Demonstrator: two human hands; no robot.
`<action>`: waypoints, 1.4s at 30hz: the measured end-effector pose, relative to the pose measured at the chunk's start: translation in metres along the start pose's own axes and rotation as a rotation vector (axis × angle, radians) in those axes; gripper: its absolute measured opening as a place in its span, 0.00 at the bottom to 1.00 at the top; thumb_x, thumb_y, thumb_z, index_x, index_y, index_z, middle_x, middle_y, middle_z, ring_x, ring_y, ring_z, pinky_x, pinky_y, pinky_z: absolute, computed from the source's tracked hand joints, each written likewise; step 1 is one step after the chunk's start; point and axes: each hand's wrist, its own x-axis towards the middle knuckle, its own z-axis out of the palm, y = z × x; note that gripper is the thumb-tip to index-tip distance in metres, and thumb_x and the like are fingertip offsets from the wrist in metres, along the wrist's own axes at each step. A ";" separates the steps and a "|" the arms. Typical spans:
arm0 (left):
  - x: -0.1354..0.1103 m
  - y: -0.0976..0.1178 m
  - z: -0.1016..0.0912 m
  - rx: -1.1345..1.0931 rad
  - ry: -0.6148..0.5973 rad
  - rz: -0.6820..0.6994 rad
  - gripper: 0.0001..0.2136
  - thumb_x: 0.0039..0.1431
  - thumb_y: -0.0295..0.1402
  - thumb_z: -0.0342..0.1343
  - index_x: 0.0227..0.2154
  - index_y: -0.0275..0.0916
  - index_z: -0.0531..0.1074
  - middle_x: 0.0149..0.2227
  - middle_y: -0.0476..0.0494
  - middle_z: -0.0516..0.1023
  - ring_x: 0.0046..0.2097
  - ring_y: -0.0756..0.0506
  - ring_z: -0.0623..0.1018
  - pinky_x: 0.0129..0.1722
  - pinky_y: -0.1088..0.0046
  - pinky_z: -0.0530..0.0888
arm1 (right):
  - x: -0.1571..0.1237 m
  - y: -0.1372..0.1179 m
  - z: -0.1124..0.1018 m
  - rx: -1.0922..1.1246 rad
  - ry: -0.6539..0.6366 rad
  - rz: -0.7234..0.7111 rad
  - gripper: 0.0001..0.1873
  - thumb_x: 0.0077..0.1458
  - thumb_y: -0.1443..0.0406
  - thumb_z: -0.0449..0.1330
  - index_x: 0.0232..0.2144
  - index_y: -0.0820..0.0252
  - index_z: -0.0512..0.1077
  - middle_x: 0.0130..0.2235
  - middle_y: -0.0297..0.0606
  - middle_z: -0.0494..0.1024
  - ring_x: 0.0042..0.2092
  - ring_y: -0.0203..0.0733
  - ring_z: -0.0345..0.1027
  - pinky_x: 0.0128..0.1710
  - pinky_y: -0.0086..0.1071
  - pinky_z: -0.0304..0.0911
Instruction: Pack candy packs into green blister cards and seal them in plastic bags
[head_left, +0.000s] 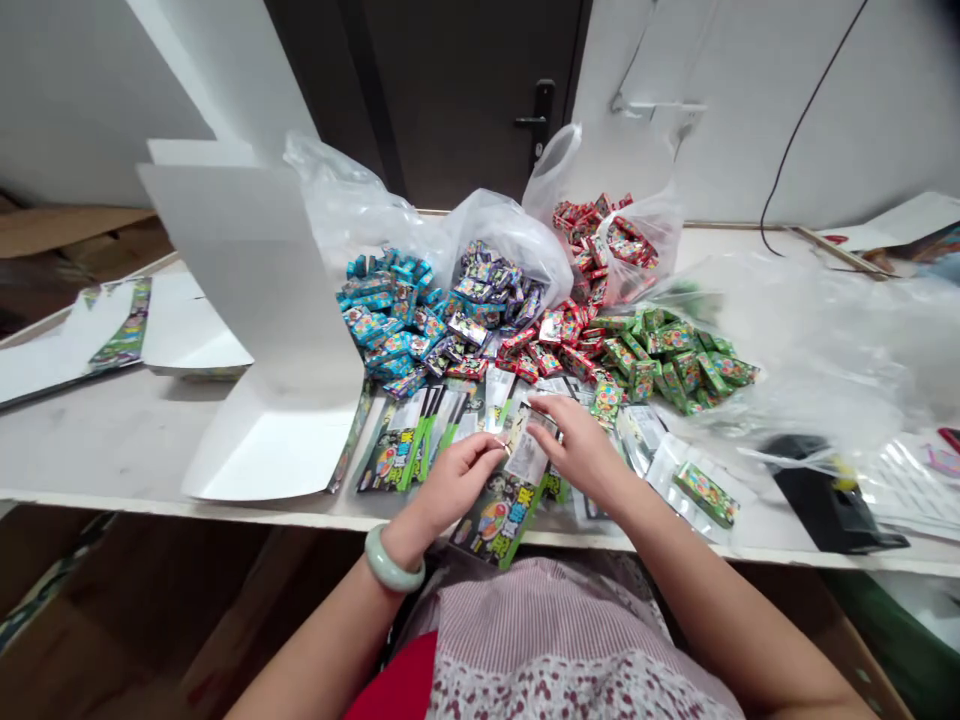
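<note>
The left hand (450,485) and right hand (577,450) are close together, both pinching a printed sleeve (504,510). Beyond the sleeve, heaps of blue, purple, red and green packets (480,300) lie unsorted into sleeves; more sleeves (405,450) lie to its left.

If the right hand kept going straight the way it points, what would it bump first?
The right hand points up and to the left, so it would probably meet the pale packets just past its fingertips. Depth is hard to judge here. The heap of small purple packets lies beyond them.
</note>
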 end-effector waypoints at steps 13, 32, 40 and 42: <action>-0.055 0.002 -0.024 0.672 0.170 0.469 0.16 0.64 0.34 0.51 0.53 0.33 0.66 0.48 0.32 0.76 0.50 0.37 0.75 0.50 0.55 0.73 | -0.006 -0.028 -0.001 0.604 -0.458 0.291 0.15 0.48 0.54 0.64 0.32 0.58 0.80 0.32 0.33 0.81 0.32 0.39 0.71 0.37 0.34 0.66; -0.030 -0.010 -0.003 -0.766 0.272 -0.124 0.14 0.51 0.40 0.64 0.35 0.35 0.77 0.35 0.41 0.82 0.37 0.43 0.80 0.38 0.69 0.76 | -0.030 -0.032 0.035 0.748 -0.230 0.378 0.21 0.43 0.48 0.66 0.28 0.58 0.69 0.27 0.32 0.73 0.31 0.38 0.68 0.34 0.33 0.66; -0.003 -0.022 0.015 -0.917 0.310 -0.192 0.21 0.51 0.37 0.65 0.47 0.39 0.70 0.40 0.44 0.81 0.41 0.45 0.80 0.43 0.70 0.76 | -0.032 0.013 0.041 0.729 -0.235 0.447 0.21 0.43 0.51 0.67 0.21 0.58 0.63 0.21 0.26 0.61 0.25 0.31 0.54 0.24 0.27 0.53; 0.003 -0.020 0.015 -0.883 0.305 -0.157 0.23 0.53 0.33 0.63 0.52 0.41 0.66 0.40 0.46 0.80 0.39 0.48 0.79 0.40 0.73 0.75 | -0.039 0.021 0.037 0.753 -0.298 0.454 0.18 0.44 0.52 0.67 0.24 0.59 0.67 0.23 0.28 0.66 0.26 0.33 0.59 0.26 0.28 0.57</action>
